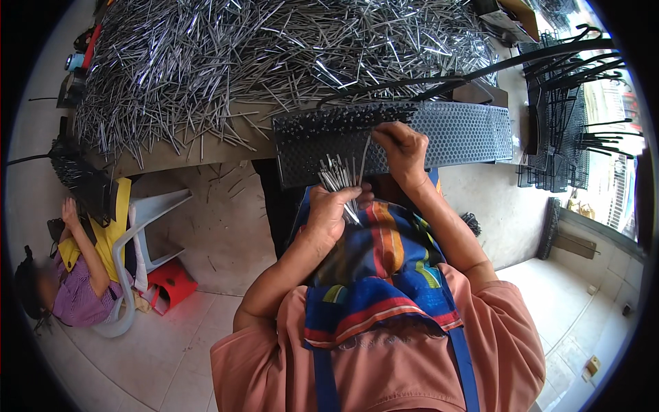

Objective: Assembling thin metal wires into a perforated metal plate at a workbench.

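Observation:
My left hand [325,214] is closed round a bundle of thin metal rods [336,176], which fan out above the thumb. To the right of it, my right hand [406,147] pinches the upper end of a single metal rod [364,159]; its lower end reaches down to the left hand's fingers. Both hands are at the near side of a long dark perforated rack [467,130]. Dark rod ends fill many holes along the rack's far left part. The right fingertips are over the rack's near holes.
A large heap of loose metal rods [226,62] covers the table beyond the rack. Long dark curved bars [494,65] cross its right end. Black wire racks [563,89] stand far right. At left, another person [86,281] sits on a grey plastic chair [122,275] near a red container [171,283].

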`<state>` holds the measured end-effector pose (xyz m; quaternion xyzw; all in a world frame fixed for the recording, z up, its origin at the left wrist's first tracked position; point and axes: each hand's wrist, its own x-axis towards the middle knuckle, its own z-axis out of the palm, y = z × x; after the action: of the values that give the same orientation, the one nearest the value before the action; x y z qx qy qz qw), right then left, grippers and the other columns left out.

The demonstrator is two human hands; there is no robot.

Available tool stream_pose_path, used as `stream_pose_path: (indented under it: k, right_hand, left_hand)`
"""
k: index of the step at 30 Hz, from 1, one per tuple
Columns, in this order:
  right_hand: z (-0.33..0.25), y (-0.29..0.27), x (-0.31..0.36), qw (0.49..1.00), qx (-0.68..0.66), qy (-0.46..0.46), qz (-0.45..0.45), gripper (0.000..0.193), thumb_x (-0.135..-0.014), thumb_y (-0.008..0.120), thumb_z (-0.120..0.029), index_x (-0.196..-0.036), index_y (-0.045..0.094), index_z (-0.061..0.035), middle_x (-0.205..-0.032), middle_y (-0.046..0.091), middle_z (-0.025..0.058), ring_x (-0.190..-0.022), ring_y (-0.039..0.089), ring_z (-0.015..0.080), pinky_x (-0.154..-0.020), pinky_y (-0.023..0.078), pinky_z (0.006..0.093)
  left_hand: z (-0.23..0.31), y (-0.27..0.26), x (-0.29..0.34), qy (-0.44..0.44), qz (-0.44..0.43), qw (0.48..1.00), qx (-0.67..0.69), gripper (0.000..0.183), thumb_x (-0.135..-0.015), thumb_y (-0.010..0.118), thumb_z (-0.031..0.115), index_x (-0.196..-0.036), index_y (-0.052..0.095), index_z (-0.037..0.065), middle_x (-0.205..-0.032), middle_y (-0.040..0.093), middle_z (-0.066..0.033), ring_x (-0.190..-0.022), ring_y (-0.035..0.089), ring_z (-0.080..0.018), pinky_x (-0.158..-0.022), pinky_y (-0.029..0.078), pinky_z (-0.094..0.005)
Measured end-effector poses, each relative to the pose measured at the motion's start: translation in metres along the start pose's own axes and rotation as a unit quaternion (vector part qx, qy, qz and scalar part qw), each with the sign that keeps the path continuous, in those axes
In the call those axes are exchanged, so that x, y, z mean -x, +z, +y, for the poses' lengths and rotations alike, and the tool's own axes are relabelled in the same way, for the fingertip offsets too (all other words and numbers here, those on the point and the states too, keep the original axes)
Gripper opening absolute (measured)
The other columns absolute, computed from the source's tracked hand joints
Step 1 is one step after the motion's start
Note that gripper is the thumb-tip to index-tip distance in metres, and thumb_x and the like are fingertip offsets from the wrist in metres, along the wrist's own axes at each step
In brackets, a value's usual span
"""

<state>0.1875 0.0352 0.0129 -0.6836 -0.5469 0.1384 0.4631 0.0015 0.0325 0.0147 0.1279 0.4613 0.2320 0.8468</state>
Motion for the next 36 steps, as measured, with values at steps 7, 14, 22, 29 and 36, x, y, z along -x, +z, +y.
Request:
stream_pose_path:
  k: [7, 14, 22, 29, 36]
  right_hand:
    - [-0.010, -0.015, 0.003, 0.929, -0.204, 0.283, -0.127, 0.014, -0.081, 0.074, -0.007, -0.090, 0.069, 0.0016, -0.076, 0.069, 0.0053, -0.056, 0.056, 0.0064, -0.050, 0.043, 0.0214]
    - [-0.011, -0.030, 0.007, 0.803, -0.362, 0.439, -0.177, 0.011, -0.081, 0.072, -0.003, -0.075, 0.063, -0.0031, -0.063, 0.059, 0.0013, -0.047, 0.045, 0.0050, -0.043, 0.032, 0.0225]
    - [-0.007, -0.034, 0.003, 0.875, -0.270, 0.382, -0.126, 0.007, -0.083, 0.070, -0.003, -0.077, 0.066, -0.0033, -0.061, 0.058, -0.0017, -0.050, 0.046, 0.0042, -0.044, 0.033, 0.0242]
    - [0.000, -0.024, -0.008, 0.988, -0.124, 0.083, 0.047, 0.010, -0.083, 0.068, 0.004, -0.091, 0.070, -0.0002, -0.080, 0.062, -0.0013, -0.064, 0.051, 0.0032, -0.057, 0.040, 0.0191]
    - [-0.001, -0.018, -0.009, 0.997, -0.069, 0.002, 0.034, 0.012, -0.079, 0.070, 0.006, -0.090, 0.070, 0.0015, -0.079, 0.065, 0.0047, -0.069, 0.058, 0.0081, -0.061, 0.045, 0.0218]
  left_hand:
    - [0.004, 0.019, -0.001, 0.029, -0.035, 0.999, -0.030, 0.023, -0.082, 0.061, -0.009, -0.103, 0.067, -0.003, -0.088, 0.072, -0.0178, -0.072, 0.072, -0.0260, -0.065, 0.062, -0.0356]
    - [0.007, 0.023, -0.006, 0.003, -0.077, 0.994, -0.079, 0.021, -0.084, 0.063, -0.005, -0.104, 0.066, -0.002, -0.089, 0.072, -0.0167, -0.069, 0.072, -0.0251, -0.061, 0.061, -0.0352]
    - [-0.014, 0.017, -0.009, 0.016, -0.009, 0.999, -0.037, 0.017, -0.087, 0.064, -0.001, -0.104, 0.067, -0.001, -0.089, 0.072, -0.0141, -0.074, 0.072, -0.0236, -0.065, 0.061, -0.0348]
    - [-0.013, 0.020, 0.004, -0.027, -0.005, 0.998, -0.059, 0.023, -0.083, 0.061, -0.006, -0.104, 0.068, -0.002, -0.093, 0.072, -0.0162, -0.077, 0.072, -0.0233, -0.068, 0.060, -0.0326]
    - [-0.017, 0.016, 0.002, 0.001, -0.012, 0.998, -0.054, 0.022, -0.083, 0.060, -0.008, -0.104, 0.066, -0.004, -0.093, 0.072, -0.0186, -0.078, 0.072, -0.0246, -0.069, 0.061, -0.0338]
